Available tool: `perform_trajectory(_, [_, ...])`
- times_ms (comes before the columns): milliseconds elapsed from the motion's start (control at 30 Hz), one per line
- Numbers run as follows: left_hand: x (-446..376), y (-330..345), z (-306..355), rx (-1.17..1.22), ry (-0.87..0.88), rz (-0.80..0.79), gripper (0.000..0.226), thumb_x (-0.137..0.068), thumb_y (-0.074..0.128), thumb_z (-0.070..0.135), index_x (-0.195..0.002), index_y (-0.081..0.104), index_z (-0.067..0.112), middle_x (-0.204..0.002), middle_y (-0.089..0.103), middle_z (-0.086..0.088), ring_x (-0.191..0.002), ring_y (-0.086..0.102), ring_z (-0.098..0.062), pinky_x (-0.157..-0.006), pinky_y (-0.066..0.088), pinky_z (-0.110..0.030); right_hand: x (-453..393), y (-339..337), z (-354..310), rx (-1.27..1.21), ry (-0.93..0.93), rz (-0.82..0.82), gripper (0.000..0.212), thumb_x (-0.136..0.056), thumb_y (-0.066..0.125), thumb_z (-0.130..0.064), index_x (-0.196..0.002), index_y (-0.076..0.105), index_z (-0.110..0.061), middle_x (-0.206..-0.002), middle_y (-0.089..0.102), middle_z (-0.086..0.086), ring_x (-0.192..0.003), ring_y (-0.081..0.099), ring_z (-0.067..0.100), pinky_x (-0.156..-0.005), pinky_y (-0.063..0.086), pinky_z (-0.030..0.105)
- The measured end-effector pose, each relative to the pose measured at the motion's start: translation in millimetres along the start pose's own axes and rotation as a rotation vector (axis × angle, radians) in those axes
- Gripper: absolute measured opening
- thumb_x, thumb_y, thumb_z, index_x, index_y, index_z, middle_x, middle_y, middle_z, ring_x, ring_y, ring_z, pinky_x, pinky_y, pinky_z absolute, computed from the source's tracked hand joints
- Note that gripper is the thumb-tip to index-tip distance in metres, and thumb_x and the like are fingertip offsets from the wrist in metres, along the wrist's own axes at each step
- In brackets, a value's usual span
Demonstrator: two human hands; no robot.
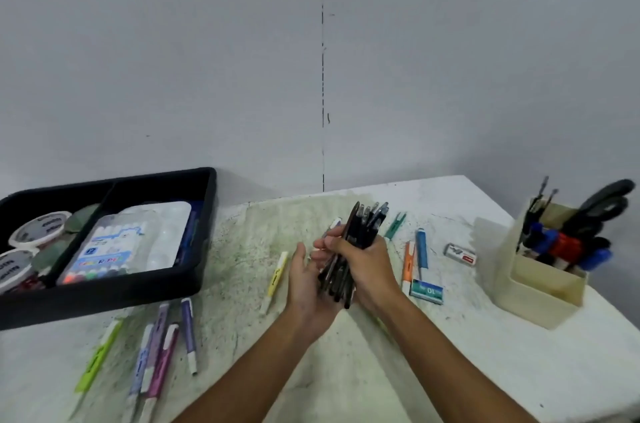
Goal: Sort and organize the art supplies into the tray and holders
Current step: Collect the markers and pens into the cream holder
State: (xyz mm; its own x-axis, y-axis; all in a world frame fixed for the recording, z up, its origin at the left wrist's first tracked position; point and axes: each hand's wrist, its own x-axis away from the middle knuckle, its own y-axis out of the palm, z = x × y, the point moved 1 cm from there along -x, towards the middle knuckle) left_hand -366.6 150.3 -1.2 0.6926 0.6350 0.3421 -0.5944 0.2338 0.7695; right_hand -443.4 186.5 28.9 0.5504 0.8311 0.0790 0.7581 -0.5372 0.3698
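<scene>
A right hand (363, 260) is wrapped around the middle of a bundle of dark pens (349, 249), held above the desk (433, 370); the left hand (308, 280), fingers straight, cups their lower ends. The pens look light, stiff and likely to slide apart. The holder (540, 280) sits near the desk's right edge, with loose markers between; the tray (104, 298) is at the left

White table (450, 370), tray (104, 298), holder (540, 287), loose pens (188, 332)
</scene>
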Motion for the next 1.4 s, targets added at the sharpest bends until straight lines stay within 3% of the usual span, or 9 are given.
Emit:
perform_trajectory(67, [-12,9,-7,-0.141,0.027,-0.031,0.059,-0.099,0.024,0.051,-0.122,0.064,0.015,-0.117,0.067,-0.014,-0.111,0.061,-0.028,-0.094,0.045,-0.045,-1,-20,-7,0.075,-0.062,0.013,0.010,-0.083,0.066,0.007,-0.081,0.066,-0.003,-0.078,0.072,0.018,-0.071,0.070,0.028,-0.069,0.058,0.036])
perform_trajectory(167, [-27,26,-12,-0.456,0.120,0.001,0.042,-0.098,0.038,0.038,-0.121,0.063,0.012,-0.102,0.067,-0.007,-0.087,0.061,-0.021,-0.078,0.047,-0.039,2,-54,-20,0.248,-0.157,0.032,0.020,-0.083,0.070,0.001,-0.073,0.070,-0.017,-0.079,0.074,0.013,-0.072,0.071,0.025,-0.072,0.059,0.038])
perform_trajectory(300, [-39,70,-22,-0.689,0.302,-0.206,0.018,-0.086,0.064,0.017,-0.103,0.066,0.012,-0.097,0.069,-0.008,-0.089,0.064,-0.020,-0.074,0.052,-0.032,11,-107,-43,0.302,-0.260,0.023,0.013,-0.083,0.069,0.004,-0.080,0.070,-0.009,-0.077,0.072,0.008,-0.074,0.071,0.022,-0.077,0.059,0.039])
perform_trajectory(433, [-46,115,-36,-0.934,0.455,-0.509,0.027,-0.071,0.072,0.022,-0.098,0.071,0.015,-0.094,0.070,-0.001,-0.095,0.064,-0.018,-0.080,0.053,-0.029,24,-155,-57,0.442,-0.349,0.076,0.008,-0.084,0.070,0.000,-0.091,0.068,0.001,-0.081,0.071,0.009,-0.074,0.068,0.011,-0.069,0.052,0.022])
perform_trajectory(533, [-49,135,-49,-1.064,0.533,-0.734,0.032,-0.071,0.073,0.030,-0.103,0.071,0.025,-0.101,0.069,0.002,-0.097,0.062,-0.023,-0.082,0.055,-0.036,33,-184,-67,0.650,-0.453,0.110,0.011,-0.085,0.069,-0.023,-0.090,0.066,-0.013,-0.073,0.066,-0.011,-0.066,0.062,0.005,-0.060,0.049,0.019])
perform_trajectory(667, [-56,152,-59,-1.151,0.633,-0.882,0.037,-0.073,0.075,0.022,-0.109,0.069,0.023,-0.103,0.066,0.001,-0.094,0.061,-0.024,-0.080,0.054,-0.044,35,-213,-80,0.912,-0.689,0.103,0.010,-0.083,0.071,-0.015,-0.092,0.067,-0.013,-0.085,0.068,-0.008,-0.080,0.064,0.009,-0.070,0.054,0.023])
perform_trajectory(833, [-62,160,-68,-1.218,0.675,-0.963,0.037,-0.072,0.074,0.016,-0.108,0.071,0.018,-0.098,0.067,0.000,-0.092,0.063,-0.023,-0.072,0.053,-0.037,24,-243,-81,1.054,-0.756,0.090,0.020,-0.078,0.073,-0.002,-0.097,0.070,-0.006,-0.093,0.073,0.003,-0.086,0.069,0.015,-0.072,0.058,0.039])
perform_trajectory(1167, [-73,161,-83,-1.344,0.637,-0.879,0.043,-0.065,0.088,0.015,-0.104,0.072,0.025,-0.095,0.068,0.009,-0.083,0.062,-0.007,-0.066,0.048,-0.015,11,-266,-66,1.041,-0.709,0.088,0.020,-0.080,0.073,-0.006,-0.100,0.070,-0.007,-0.092,0.072,0.003,-0.086,0.069,0.016,-0.073,0.058,0.040])
perform_trajectory(1400, [-80,163,-93,-1.350,0.643,-0.898,0.033,-0.069,0.084,0.010,-0.100,0.075,0.014,-0.091,0.068,0.001,-0.079,0.061,-0.006,-0.063,0.046,-0.015,10,-270,-68,0.948,-0.642,0.086,0.022,-0.078,0.076,-0.007,-0.098,0.069,-0.011,-0.089,0.070,0.002,-0.085,0.067,0.010,-0.073,0.056,0.028])
